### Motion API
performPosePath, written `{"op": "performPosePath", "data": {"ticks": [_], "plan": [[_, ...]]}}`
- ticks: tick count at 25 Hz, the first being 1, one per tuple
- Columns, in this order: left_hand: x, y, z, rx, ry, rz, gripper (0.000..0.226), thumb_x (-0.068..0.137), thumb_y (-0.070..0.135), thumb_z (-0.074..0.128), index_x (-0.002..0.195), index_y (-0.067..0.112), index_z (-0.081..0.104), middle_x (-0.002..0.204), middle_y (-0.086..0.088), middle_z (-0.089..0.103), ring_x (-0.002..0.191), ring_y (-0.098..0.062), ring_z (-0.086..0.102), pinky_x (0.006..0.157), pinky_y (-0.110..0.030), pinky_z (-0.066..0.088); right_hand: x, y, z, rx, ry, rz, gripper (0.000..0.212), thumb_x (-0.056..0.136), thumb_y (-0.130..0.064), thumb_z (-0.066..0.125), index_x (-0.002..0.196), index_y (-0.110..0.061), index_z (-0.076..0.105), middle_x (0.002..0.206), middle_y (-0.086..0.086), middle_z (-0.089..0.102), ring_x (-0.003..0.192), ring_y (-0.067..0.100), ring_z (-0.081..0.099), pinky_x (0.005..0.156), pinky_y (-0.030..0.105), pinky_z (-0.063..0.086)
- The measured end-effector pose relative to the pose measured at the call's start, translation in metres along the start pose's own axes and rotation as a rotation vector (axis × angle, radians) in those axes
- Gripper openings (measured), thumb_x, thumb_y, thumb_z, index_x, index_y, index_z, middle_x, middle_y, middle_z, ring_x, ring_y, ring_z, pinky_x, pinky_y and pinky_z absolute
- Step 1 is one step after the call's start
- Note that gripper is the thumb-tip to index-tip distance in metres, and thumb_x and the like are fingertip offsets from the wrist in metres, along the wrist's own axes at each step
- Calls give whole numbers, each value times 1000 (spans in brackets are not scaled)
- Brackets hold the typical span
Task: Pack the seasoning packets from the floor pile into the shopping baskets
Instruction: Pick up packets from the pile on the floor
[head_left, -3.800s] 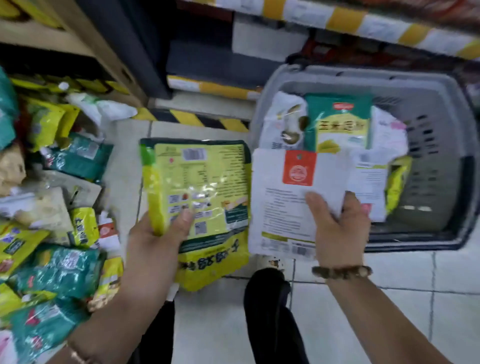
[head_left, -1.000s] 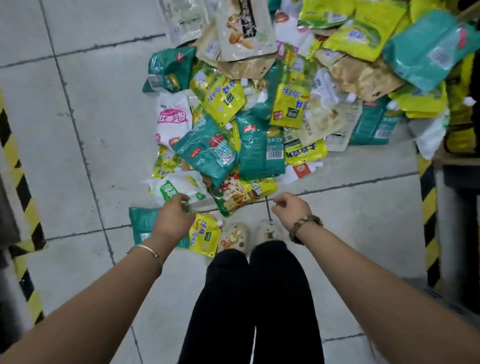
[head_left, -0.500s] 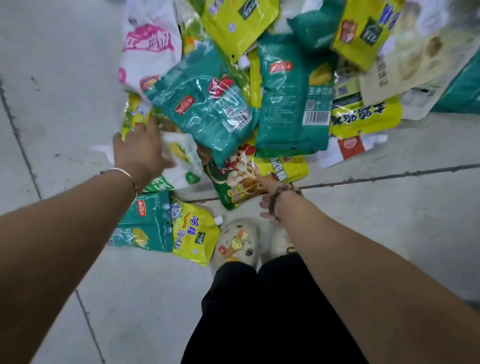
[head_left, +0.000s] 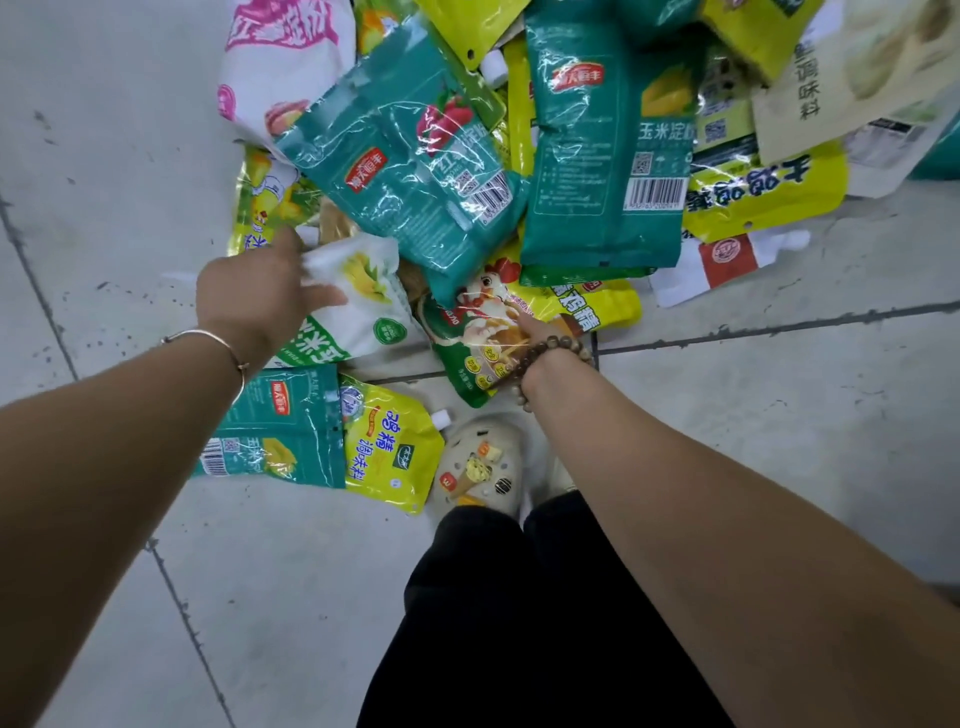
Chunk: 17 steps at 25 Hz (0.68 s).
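Now left hand (head_left: 260, 301) holds white packet (head_left: 358, 312), edge of pile (head_left: 597, 156)

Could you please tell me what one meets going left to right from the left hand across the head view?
Left hand → white packet → chicken packet → red-and-white packet.
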<state>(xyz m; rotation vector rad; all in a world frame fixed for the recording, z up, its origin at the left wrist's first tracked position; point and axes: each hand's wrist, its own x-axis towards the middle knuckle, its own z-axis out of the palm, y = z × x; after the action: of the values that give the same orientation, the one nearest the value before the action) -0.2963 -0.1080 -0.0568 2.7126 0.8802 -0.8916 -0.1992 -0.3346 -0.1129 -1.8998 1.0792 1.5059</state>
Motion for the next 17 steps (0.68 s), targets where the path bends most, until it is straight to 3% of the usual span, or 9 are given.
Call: {"op": "performPosePath", "data": {"ticks": [3, 5, 7, 11, 13, 15, 17], "plan": [[-11, 11, -14, 77, -57, 181, 50, 91, 46, 52, 126, 11, 49, 84, -20, 64, 75, -35, 60, 57, -35, 41, -23, 2, -26, -24, 13, -89, 54, 93, -36, 54, 135, -3, 44, 133, 15, 50, 119, 29, 52, 99, 38, 43], [-22, 17, -27, 97, -83, 229, 53, 93, 45, 50, 137, 17, 42, 82, -19, 63, 73, -34, 59, 55, -34, 41, -49, 5, -45, 30, -81, -93, 48, 97, -17, 47, 140, -2, 36, 144, 15, 40, 130, 29, 42, 103, 33, 37], [-36, 22, -41, 31, -143, 169, 43, 93, 44, 49, 124, 14, 53, 81, -18, 60, 72, -33, 55, 60, -35, 42, -79, 6, -65, 61, -142, -55, 43, 98, -9, 41, 139, 1, 35, 146, 16, 37, 133, 29, 37, 99, 29, 35], [-76, 27, -74, -183, -190, -123, 34, 91, 41, 56, 93, 8, 58, 92, -25, 62, 76, -33, 52, 64, -36, 38, -115, 23, -103, 94, -109, -30, 43, 99, -21, 42, 137, 0, 39, 140, 13, 44, 124, 25, 45, 90, 24, 41], [-93, 33, -90, -281, -175, -235, 38, 89, 43, 58, 87, 5, 56, 96, -27, 63, 87, -40, 57, 68, -39, 41, -126, 46, -121, 150, -115, -37, 40, 94, -11, 53, 132, 0, 46, 117, 11, 58, 101, 20, 54, 72, 18, 47], [-105, 46, -107, -357, -153, -268, 41, 89, 43, 59, 91, 2, 59, 99, -28, 63, 94, -42, 58, 75, -41, 43, -142, 67, -138, 335, -84, -40, 36, 84, 1, 63, 119, -6, 55, 93, 10, 64, 86, 23, 62, 78, 29, 53], [-117, 66, -127, -428, -116, -231, 41, 89, 41, 60, 93, 1, 62, 100, -28, 64, 95, -42, 58, 78, -41, 43, -160, 83, -153, 414, -104, -61, 36, 79, 6, 65, 112, -7, 59, 98, 14, 67, 90, 29, 66, 88, 46, 53]]}}
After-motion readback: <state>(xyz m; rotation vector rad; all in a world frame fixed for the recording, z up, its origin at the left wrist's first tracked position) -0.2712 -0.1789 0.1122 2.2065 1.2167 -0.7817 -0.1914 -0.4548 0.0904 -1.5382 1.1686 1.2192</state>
